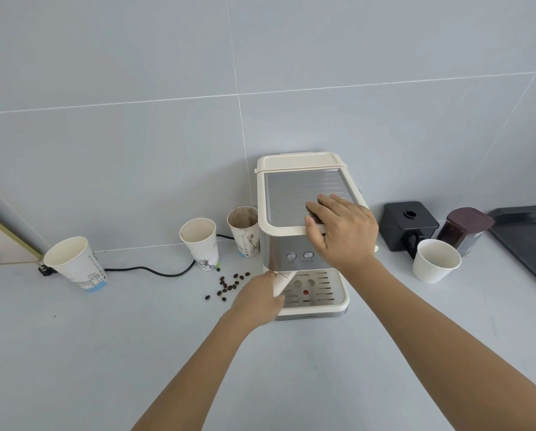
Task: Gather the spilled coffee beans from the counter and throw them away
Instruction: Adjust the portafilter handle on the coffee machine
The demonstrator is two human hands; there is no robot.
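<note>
1. A cream and silver coffee machine (294, 194) stands on the grey worktop (136, 353), close to the tiled wall.
2. The right hand (341, 231) lies flat on the top front edge of the machine. Its fingers (315, 213) are spread a little and curl over the edge, gripping it.
3. The left hand (257, 298) is at the left front corner of the machine, by the drip tray (319, 290). It holds something cream-coloured (hard to say what it is), and its fingers are closed around it.
4. The spilled coffee beans (229, 283) lie in a small dark bunch on the worktop, just left of the left hand and in front of the middle paper cup (201, 241).
5. Another paper cup (77, 262) tilts at the far left, and a stained one (244, 230) stands right beside the machine.
6. A black cord (148, 270) runs along the worktop behind the cups.
7. On the right are a plain white cup (436, 261), a black box (408, 223) and a dark jar (465, 228), all near each other.
</note>
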